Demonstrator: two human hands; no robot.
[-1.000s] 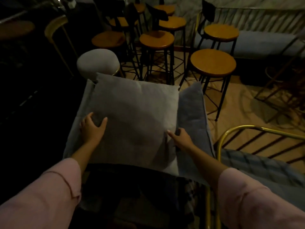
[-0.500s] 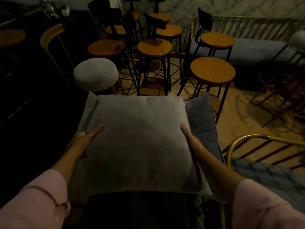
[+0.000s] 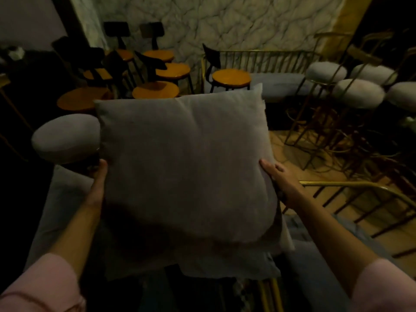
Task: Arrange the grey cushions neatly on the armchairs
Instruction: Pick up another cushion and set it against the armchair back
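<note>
A square grey cushion (image 3: 184, 165) fills the middle of the head view, lifted and tilted up toward me. My left hand (image 3: 99, 183) grips its left edge and my right hand (image 3: 279, 179) grips its right edge. Under it, edges of other grey cushions (image 3: 229, 264) show at the bottom, and another grey cushion (image 3: 58, 199) lies at the left. An armchair with a gold metal frame (image 3: 351, 185) and a bluish seat (image 3: 315, 262) stands at the lower right. What the lower cushions rest on is hidden in the dark.
A grey round stool (image 3: 65, 138) stands at the left. Several wooden bar stools (image 3: 231, 78) with black backs crowd the floor beyond. White padded stools (image 3: 358, 92) on gold frames stand at the right. A gold-railed bench (image 3: 281, 84) lines the far wall.
Both hands shifted from the cushion's top face to its side edges and lifted it up toward me. The view swung up and to the right.
</note>
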